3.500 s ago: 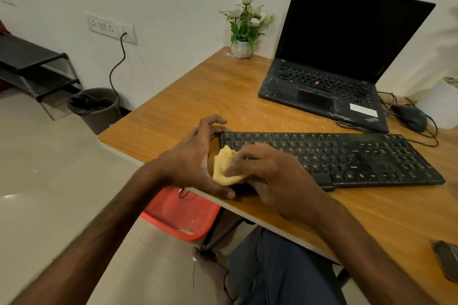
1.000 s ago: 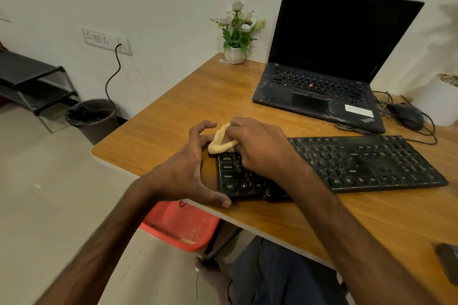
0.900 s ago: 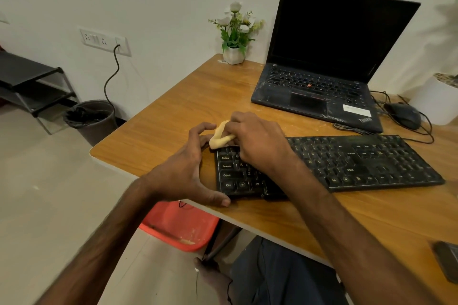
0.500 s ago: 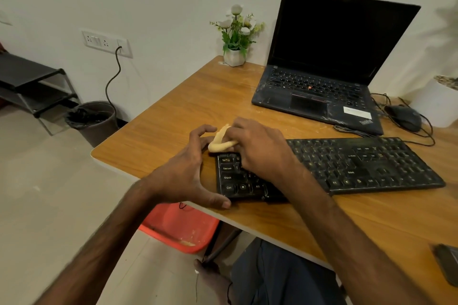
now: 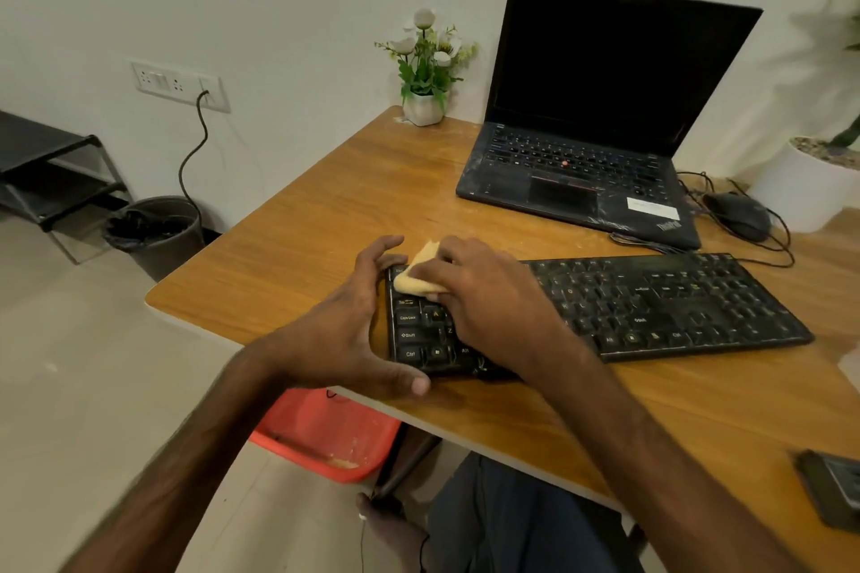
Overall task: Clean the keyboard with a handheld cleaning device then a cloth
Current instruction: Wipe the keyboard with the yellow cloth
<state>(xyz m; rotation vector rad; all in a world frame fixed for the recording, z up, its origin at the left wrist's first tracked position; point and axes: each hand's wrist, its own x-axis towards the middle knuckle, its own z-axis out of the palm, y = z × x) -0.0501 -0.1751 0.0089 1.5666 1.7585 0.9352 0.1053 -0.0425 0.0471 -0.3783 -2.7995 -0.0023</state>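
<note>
A black keyboard (image 5: 651,302) lies across the wooden desk (image 5: 325,219) near its front edge. My right hand (image 5: 488,293) presses a small yellow cloth (image 5: 416,277) onto the keyboard's far left corner, fingers curled over it. My left hand (image 5: 344,330) clasps the keyboard's left end, fingers at the far corner and thumb on the near edge. Most of the cloth is hidden under my right hand.
An open black laptop (image 5: 595,130) stands behind the keyboard. A small white pot of flowers (image 5: 426,74) sits at the back. A black mouse (image 5: 737,214) with cables and a white pot (image 5: 800,191) are at right. A dark device (image 5: 833,489) lies near right. A bin (image 5: 153,233) is on the floor.
Since 3.5 s ago my right hand moved the cloth from the keyboard's near left edge up to its far left corner. In the last second it barely shifted. My left hand stayed put.
</note>
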